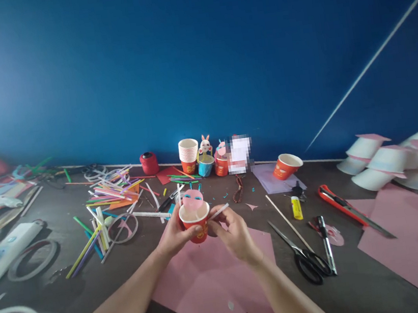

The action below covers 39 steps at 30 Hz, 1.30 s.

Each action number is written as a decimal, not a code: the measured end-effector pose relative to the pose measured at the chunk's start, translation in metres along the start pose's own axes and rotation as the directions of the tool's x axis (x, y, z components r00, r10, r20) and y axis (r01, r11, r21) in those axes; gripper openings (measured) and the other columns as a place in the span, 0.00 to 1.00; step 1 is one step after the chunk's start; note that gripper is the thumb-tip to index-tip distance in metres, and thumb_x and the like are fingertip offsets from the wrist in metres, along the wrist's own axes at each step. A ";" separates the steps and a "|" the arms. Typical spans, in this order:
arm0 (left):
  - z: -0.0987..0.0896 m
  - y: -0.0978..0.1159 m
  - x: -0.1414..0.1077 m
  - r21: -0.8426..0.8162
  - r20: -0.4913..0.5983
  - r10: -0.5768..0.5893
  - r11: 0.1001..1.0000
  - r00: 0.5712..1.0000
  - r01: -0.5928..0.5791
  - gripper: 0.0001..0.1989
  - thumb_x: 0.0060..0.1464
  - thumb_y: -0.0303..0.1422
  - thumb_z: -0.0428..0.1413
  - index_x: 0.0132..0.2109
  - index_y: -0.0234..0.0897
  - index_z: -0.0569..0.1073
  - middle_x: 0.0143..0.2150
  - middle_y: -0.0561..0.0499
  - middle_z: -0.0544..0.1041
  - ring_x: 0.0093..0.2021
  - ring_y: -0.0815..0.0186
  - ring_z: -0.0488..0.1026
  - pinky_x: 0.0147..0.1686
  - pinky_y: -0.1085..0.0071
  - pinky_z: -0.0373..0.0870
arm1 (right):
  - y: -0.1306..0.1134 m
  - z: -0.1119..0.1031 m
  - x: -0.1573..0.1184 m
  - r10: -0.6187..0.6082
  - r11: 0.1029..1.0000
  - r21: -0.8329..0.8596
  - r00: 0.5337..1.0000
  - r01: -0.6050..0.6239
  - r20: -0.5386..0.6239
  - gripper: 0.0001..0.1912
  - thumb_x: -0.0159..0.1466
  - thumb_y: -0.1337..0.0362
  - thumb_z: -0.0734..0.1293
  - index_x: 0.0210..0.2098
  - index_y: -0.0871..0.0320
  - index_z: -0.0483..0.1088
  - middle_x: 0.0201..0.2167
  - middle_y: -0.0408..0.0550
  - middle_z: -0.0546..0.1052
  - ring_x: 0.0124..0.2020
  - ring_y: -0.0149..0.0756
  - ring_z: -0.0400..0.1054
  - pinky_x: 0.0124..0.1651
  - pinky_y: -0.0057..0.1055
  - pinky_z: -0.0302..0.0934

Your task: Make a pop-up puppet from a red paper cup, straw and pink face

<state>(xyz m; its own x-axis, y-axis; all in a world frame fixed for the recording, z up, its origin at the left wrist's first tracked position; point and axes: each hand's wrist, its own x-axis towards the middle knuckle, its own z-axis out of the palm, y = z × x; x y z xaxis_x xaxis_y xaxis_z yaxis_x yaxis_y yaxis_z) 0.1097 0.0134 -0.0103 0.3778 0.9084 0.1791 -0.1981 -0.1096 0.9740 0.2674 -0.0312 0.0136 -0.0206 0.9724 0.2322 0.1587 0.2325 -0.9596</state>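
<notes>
A red paper cup [196,228] with a white rim is held above pink paper [226,287]. My left hand [177,236] is wrapped round its left side. A pink paper face [193,200] with blue eyes and blue antennae stands at the cup's far rim, and a white strip [179,194] rises beside it on the left. My right hand [234,230] pinches a white straw-like strip [219,210] at the cup's right side; its left end is hidden by the fingers.
Coloured straws [115,189] lie at left. Scissors [307,261], a marker [326,244] and a red cutter [348,207] lie at right. Stacked cups [188,151] and decorated cups [206,164] stand behind. White cup shapes [381,162] crowd the far right.
</notes>
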 end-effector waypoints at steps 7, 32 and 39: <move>-0.001 -0.004 -0.001 -0.022 -0.016 -0.011 1.000 1.000 0.010 0.32 0.39 0.35 0.61 0.52 0.39 0.59 0.46 0.47 0.70 0.46 0.58 0.67 0.45 0.65 0.64 | -0.002 -0.002 0.000 0.049 0.990 0.132 0.999 -0.049 0.008 0.14 0.58 0.60 0.62 0.44 0.57 0.63 0.27 0.44 0.71 0.28 0.32 0.68 0.29 0.30 0.65; 0.001 -0.002 -0.002 -0.026 0.040 -0.006 1.000 0.999 0.007 0.35 0.35 0.34 0.64 0.52 0.40 0.60 0.50 0.45 0.68 0.51 0.53 0.64 0.48 0.63 0.62 | 0.007 -0.012 0.008 0.042 0.974 0.220 0.998 -0.053 0.055 0.12 0.60 0.60 0.61 0.41 0.59 0.64 0.20 0.40 0.67 0.21 0.28 0.62 0.26 0.27 0.59; -0.001 -0.004 0.000 0.130 0.041 0.077 0.988 0.996 -0.082 0.33 0.37 0.35 0.63 0.51 0.38 0.60 0.49 0.44 0.67 0.51 0.55 0.64 0.49 0.62 0.60 | 0.008 -0.015 0.009 0.043 0.978 0.202 0.998 -0.050 0.042 0.14 0.60 0.61 0.60 0.44 0.59 0.65 0.19 0.40 0.67 0.21 0.28 0.62 0.25 0.26 0.59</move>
<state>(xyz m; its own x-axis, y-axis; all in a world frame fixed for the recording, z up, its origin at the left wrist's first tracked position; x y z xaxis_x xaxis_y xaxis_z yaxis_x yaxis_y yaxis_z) 0.1098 0.0140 -0.0144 0.3983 0.8800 0.2589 -0.1087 -0.2350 0.9659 0.2834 -0.0212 0.0107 -0.0555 0.9813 0.1841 -0.0427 0.1818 -0.9824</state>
